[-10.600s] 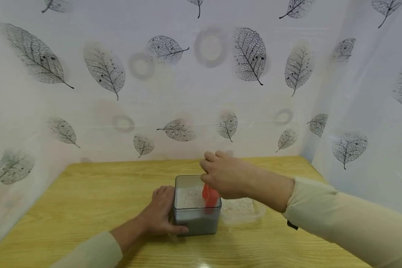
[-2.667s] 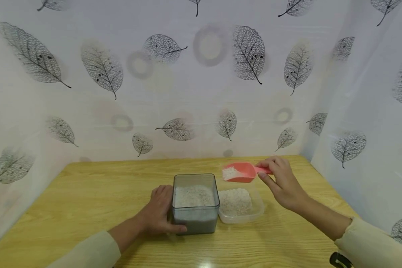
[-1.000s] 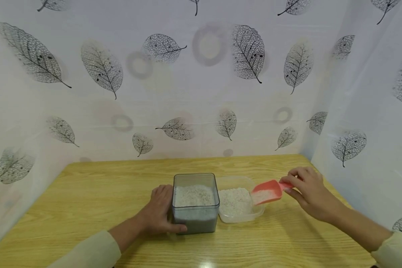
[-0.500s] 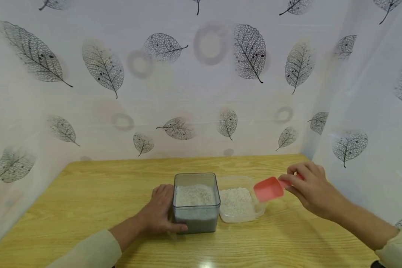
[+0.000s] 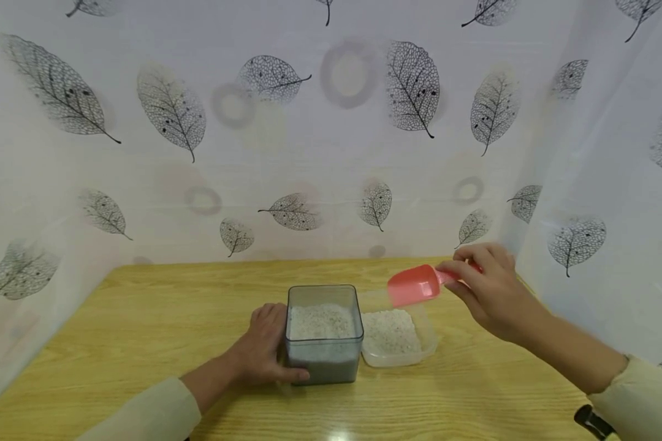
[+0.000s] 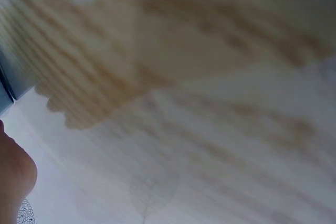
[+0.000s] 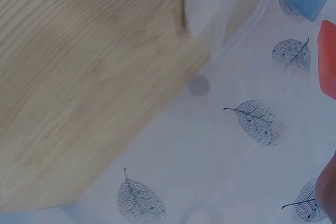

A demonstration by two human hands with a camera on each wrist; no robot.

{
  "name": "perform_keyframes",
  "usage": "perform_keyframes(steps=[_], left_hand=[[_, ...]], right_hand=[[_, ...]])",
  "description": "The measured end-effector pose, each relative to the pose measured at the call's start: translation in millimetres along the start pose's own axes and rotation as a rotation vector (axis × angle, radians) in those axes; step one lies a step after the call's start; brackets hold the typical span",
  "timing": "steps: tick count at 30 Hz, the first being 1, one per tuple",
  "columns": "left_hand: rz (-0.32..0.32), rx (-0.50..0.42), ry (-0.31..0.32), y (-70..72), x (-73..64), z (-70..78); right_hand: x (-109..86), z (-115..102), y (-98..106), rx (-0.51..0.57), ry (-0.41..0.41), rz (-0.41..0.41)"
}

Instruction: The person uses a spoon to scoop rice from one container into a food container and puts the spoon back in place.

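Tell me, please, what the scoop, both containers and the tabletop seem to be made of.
Scoop: probably glossy red plastic, from its even colour and highlight.
Grey container: smooth tinted plastic, perhaps glass; its contents show through.
Low container: likely clear, smooth plastic, by its transparent walls.
Tabletop: slightly shiny wood or printed laminate, showing grain and glare.

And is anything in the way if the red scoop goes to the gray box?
Nothing I can see blocks it. The right hand holds the red scoop up beside the gray box. The left hand is on the box's other side. The scoop would probably just need to clear the box's rim.
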State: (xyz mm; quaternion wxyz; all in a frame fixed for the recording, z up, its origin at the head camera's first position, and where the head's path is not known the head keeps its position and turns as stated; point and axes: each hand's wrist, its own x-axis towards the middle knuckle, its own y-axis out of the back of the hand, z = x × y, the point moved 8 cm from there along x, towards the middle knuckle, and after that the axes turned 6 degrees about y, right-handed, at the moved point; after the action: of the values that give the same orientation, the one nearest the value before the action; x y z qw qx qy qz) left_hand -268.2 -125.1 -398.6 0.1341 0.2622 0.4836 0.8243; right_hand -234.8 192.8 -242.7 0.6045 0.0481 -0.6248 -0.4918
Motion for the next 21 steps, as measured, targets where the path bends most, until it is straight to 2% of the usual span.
perform_keyframes(steps=[4, 7, 15, 18, 21], left_hand=[[-0.001, 0.004, 0.005, -0.5, -0.4, -0.3], [0.006, 0.019, -0.001, -0.1, -0.4, -0.5], [0.009, 0.013, 0.005, 1.5, -1.8, -2.6], [0.005, 0.009, 0.009, 1.0, -1.3, -2.6], [0.004, 0.011, 0.009, 0.2, -0.2, -2.4]], right_hand=[[24.7, -17.8, -5.9, 0.036, 0.031, 0.009], [43.9, -31.5, -12.9, 0.033, 0.076, -0.021], [87.8, -65.0, -40.5, -0.036, 0.283, -0.184], [98.3, -76.2, -50.8, -0.092, 0.367, -0.257], [103.7, -87.2, -61.1, -0.212, 0.475, -0.32]])
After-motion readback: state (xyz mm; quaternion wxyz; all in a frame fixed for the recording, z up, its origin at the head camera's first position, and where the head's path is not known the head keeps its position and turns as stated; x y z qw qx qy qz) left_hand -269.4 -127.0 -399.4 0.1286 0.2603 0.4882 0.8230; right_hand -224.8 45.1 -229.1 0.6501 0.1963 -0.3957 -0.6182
